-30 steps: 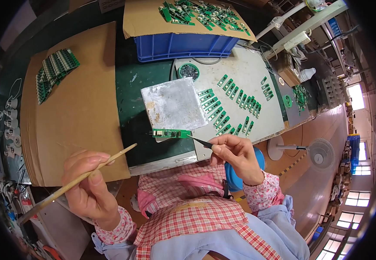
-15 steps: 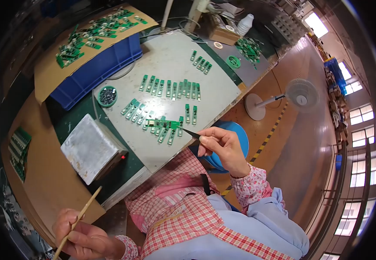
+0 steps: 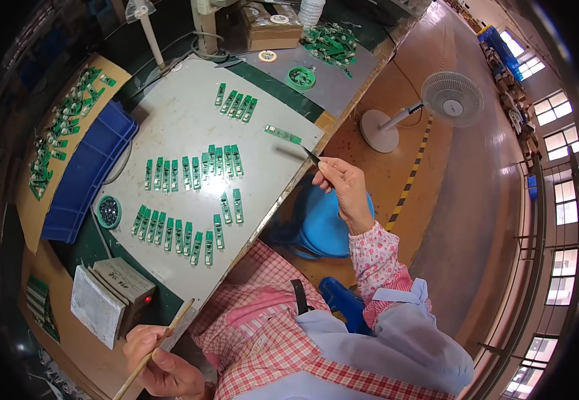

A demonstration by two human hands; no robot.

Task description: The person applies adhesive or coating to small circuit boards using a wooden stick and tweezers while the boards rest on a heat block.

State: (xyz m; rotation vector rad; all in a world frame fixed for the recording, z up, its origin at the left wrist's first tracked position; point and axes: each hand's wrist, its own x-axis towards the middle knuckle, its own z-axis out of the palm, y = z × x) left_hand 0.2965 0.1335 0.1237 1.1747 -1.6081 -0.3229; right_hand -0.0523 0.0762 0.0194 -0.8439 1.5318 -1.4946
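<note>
Right hand [image 3: 343,183] pinched tweezers [image 3: 311,155] gripping a circuit board [image 3: 283,134] over the desk [image 3: 183,120] — left hand [image 3: 159,360] clasped a stick [image 3: 153,353].

You are looking down on a pale work board [image 3: 189,127] lying on a dark green bench [image 3: 189,303]. To its right the brown floor [image 3: 449,220] carries a yellow-and-black striped line [image 3: 415,164], and a white pedestal fan [image 3: 451,99] stands there. Bright windows [image 3: 559,200] line the far right wall.
</note>
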